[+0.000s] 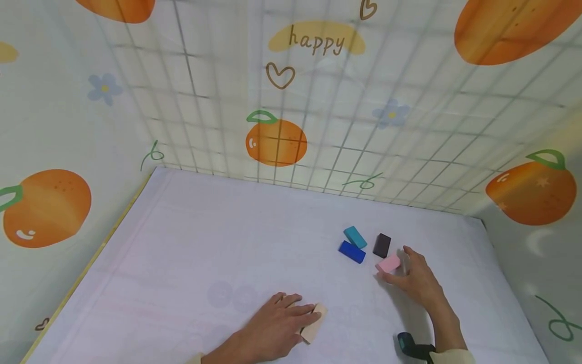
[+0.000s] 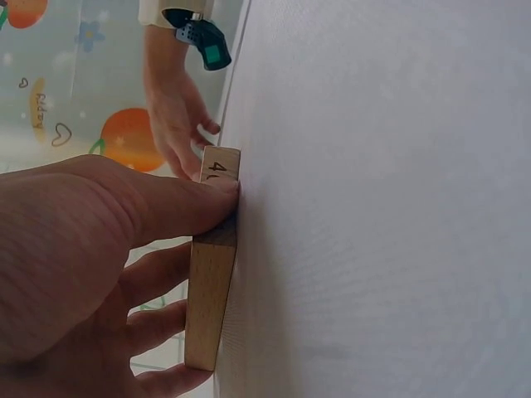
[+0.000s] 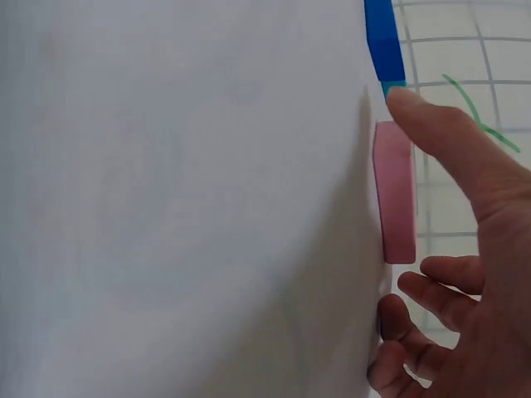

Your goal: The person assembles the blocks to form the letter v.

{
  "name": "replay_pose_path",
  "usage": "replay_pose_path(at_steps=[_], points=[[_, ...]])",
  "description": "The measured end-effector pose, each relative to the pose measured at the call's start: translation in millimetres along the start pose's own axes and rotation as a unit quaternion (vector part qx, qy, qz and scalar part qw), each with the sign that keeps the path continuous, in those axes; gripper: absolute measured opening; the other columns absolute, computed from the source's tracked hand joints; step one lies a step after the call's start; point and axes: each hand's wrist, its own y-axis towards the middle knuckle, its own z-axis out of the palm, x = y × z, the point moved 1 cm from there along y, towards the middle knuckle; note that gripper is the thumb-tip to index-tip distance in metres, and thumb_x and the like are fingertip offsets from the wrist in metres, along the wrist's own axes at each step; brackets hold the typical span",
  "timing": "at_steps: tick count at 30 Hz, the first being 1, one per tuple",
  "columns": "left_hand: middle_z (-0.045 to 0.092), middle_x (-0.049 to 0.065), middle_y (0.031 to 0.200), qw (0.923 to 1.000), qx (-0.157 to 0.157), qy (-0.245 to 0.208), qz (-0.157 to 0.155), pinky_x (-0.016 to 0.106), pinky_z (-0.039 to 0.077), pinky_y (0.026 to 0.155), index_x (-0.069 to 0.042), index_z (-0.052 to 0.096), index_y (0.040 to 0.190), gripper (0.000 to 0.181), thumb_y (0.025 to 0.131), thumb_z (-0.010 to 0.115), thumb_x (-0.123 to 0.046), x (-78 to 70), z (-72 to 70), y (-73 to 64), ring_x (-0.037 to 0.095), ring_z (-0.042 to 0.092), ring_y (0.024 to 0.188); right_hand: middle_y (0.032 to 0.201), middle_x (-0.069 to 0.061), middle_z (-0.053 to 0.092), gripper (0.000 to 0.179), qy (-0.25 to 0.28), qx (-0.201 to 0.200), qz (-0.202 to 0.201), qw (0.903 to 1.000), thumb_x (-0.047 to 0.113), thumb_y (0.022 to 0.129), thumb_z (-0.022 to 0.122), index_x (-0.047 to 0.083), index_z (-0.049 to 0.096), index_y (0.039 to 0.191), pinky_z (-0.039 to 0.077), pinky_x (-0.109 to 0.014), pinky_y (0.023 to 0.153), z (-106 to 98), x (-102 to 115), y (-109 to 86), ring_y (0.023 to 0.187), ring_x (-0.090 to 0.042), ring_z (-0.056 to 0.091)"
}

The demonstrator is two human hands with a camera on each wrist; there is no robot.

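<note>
The largest thing in view is the printed backdrop, with its oranges and grid lines, standing around a white-covered table. The left hand lies low over the table near its front, and the left wrist view shows it holding a wooden block: the thumb presses one side while fingers reach round the other. Dark figures beginning with a 4 show beside the thumb; whether that is one piece or two end to end, I cannot tell. The right hand, with a dark device strapped at its wrist, has its thumb and fingers spread around the pink block, thumb by one end and fingertips beyond the other, without a pinch on it; whether the thumb grazes it is unclear. So the work looks only partly along: the hold on the wooden block is made, while the one on the pink block is not yet made. The pink block rests on the table to the right of centre, well apart from the wooden one and just beside a black block. Close to that pair, a dark blue block and a teal block lie at an angle to each other, their near ends touching or almost so. No hand is on these three, and nothing shows the coloured pieces joined or stacked.
</note>
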Motion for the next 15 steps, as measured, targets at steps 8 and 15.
replay_pose_path(at_steps=[8, 15], points=[[0.052, -0.012, 0.149, 0.9997, 0.023, -0.009, -0.006, 0.042, 0.043, 0.105, -0.029, 0.051, 0.149, 0.057, 0.096, 0.070, -0.036, -0.3, -2.8, 0.5, 0.016, 0.046, 0.137, 0.153, -0.042, 0.017, 0.119, 0.006, 0.001, -0.011, 0.9999, 0.047, 0.081, 0.082, -0.012, 0.010, 0.155, 0.026, -0.072, 0.106, 2.2, -4.4, 7.6, 0.139, -0.061, 0.021], [0.052, -0.011, 0.149, 0.9997, 0.020, -0.009, -0.008, 0.041, 0.042, 0.106, -0.029, 0.051, 0.149, 0.057, 0.096, 0.070, -0.036, -0.4, -2.0, 0.2, 0.016, 0.046, 0.137, 0.152, -0.042, 0.021, 0.117, 0.001, 0.000, -0.022, 0.9998, 0.050, 0.081, 0.082, -0.013, 0.016, 0.154, 0.026, -0.072, 0.106, 0.7, -4.2, 9.5, 0.138, -0.061, 0.023]])
